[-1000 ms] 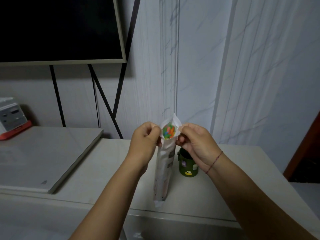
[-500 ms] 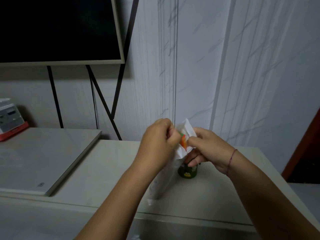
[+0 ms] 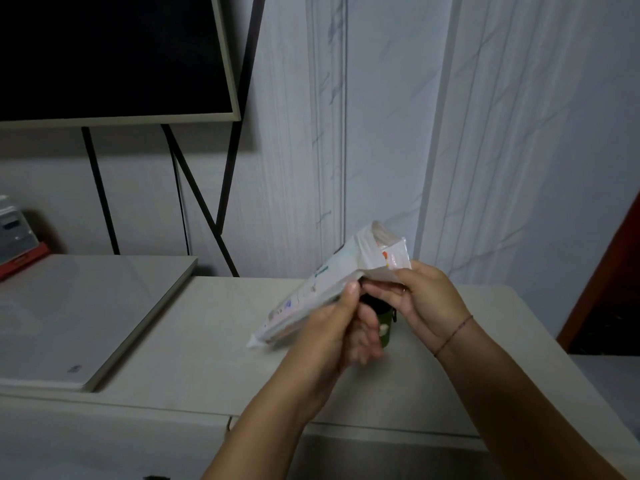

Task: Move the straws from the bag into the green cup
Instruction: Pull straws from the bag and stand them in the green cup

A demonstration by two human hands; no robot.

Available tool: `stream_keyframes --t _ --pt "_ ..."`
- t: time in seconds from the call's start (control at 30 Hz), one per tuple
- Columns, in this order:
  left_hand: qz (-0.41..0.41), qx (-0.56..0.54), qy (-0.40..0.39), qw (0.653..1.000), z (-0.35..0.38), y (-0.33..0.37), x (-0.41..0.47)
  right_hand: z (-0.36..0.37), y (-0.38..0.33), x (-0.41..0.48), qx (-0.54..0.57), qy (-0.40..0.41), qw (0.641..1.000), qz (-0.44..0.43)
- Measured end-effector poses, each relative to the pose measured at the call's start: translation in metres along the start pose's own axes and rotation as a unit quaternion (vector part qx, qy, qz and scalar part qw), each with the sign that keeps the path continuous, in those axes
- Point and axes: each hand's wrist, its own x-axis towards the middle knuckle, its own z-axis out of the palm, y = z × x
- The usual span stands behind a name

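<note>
A long white plastic bag (image 3: 322, 285) is held tilted above the counter, its open mouth up and to the right, its sealed end down and to the left. A bit of orange straw (image 3: 384, 255) shows inside the mouth. My left hand (image 3: 343, 327) grips the bag's middle from below. My right hand (image 3: 420, 299) pinches the bag just under its mouth. The green cup (image 3: 386, 325) stands on the counter behind my hands, mostly hidden by them.
A pale counter (image 3: 214, 341) runs across the view, with a flat white slab (image 3: 69, 320) on its left part. A dark screen (image 3: 110, 57) on black legs stands behind. A grey and red device (image 3: 17, 240) sits far left. A dark red door edge (image 3: 602, 285) is at right.
The bag was upright with both hands pulling its mouth open; now it is tipped over, mouth to the right, above the cup. My left hand slid down to its middle.
</note>
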Motion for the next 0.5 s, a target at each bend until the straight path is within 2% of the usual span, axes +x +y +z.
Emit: stream_keyframes --t 0.07,0.13,0.2,0.3,0.4,0.5 --pt "-0.093 -0.041 -0.037 0.994 0.000 -0.015 0.004 -0.002 0.004 0.001 0.025 -0.004 1.000 -0.016" --pt "-0.137 -0.144 -0.020 0.980 -0.005 -0.026 0.014 -0.005 0.008 0.003 0.042 -0.011 0.999 -0.019" --pt "-0.117 -0.275 0.023 0.954 -0.011 -0.031 0.024 -0.009 0.014 0.005 0.040 -0.017 0.999 -0.015" --pt "-0.049 -0.392 0.086 0.914 -0.024 -0.032 0.040 -0.016 0.024 0.007 0.008 -0.022 1.000 -0.003" --pt "-0.019 -0.448 0.132 0.884 -0.032 -0.034 0.052 -0.022 0.035 0.011 -0.044 -0.005 0.999 0.008" --pt "0.014 -0.435 0.146 0.889 -0.037 -0.034 0.063 -0.028 0.041 0.018 -0.081 0.020 0.996 0.005"
